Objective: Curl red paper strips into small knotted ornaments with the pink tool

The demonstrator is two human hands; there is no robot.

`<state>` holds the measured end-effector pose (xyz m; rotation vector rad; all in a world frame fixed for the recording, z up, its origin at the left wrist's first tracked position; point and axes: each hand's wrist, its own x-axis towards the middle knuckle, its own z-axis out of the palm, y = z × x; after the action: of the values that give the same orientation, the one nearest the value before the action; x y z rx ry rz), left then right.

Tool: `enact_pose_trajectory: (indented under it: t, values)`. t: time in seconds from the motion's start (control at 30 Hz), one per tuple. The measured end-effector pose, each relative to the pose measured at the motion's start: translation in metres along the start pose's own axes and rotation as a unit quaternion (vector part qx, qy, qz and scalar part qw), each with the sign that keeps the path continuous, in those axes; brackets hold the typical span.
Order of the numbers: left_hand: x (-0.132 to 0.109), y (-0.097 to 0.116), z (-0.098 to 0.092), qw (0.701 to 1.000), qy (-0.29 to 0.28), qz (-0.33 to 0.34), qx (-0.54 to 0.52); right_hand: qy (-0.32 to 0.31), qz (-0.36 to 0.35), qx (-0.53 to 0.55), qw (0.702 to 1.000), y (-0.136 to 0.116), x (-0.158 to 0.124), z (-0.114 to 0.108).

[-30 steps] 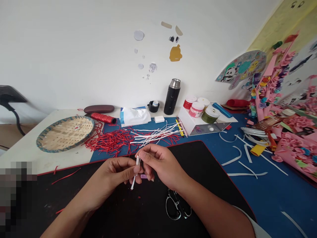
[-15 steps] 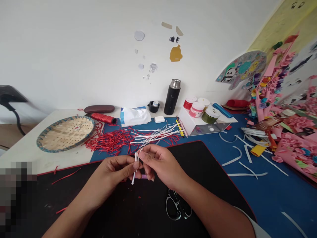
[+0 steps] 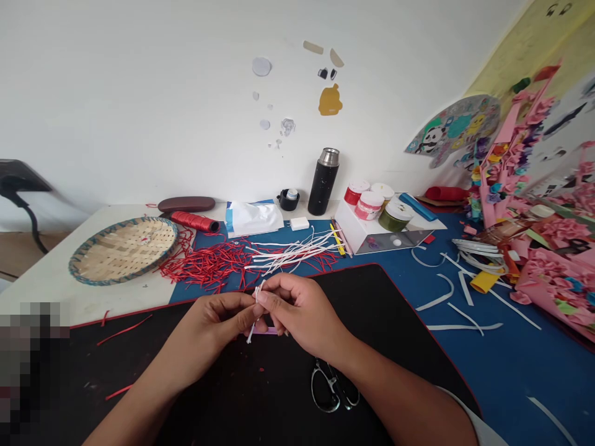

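Observation:
Over the black mat (image 3: 232, 396), both hands meet around a small bundle of white cord (image 3: 251, 330). My left hand (image 3: 218, 322) pinches the bundle between thumb and fingers, and its lower ends hang beneath the thumb. At the upper part of the cord, my right hand (image 3: 295, 303) is closed, thumb against fingers; the exact grip is partly hidden. Under the hands lies a pink strip (image 3: 266, 331), mostly covered. Scissors (image 3: 326, 387) rest on the mat beneath my right forearm, their blades hidden by it.
Behind the mat lie white cords (image 3: 288, 252) and a heap of red cords (image 3: 209, 263). A woven basket (image 3: 123, 251) is at left, beside a red thread spool (image 3: 195, 222). A black thermos (image 3: 324, 183) and jars (image 3: 396, 214) on a box stand behind; white strips (image 3: 465, 327) are scattered right.
My right thumb and fingers have shifted slightly down and left onto the top of the white cord, covering more of it. My left hand keeps its pinch.

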<state>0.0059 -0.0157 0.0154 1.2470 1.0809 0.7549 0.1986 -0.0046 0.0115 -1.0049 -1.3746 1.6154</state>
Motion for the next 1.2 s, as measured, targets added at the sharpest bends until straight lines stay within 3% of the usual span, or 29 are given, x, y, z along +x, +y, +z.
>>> enact_pose_trajectory:
  t: [0.6,0.97,1.2]
  values:
    - [0.001,0.003,0.001,1.000,-0.017,0.005,0.009,-0.006,0.006,0.004,1.000,0.001,0.000,0.000]
    - [0.002,-0.007,-0.001,0.985,-0.053,-0.044,-0.157,-0.051,0.023,0.088,0.995,0.000,0.002,-0.003]
    - [0.003,-0.003,0.006,0.977,-0.072,-0.045,-0.197,-0.063,0.033,0.104,0.992,0.001,0.002,-0.002]
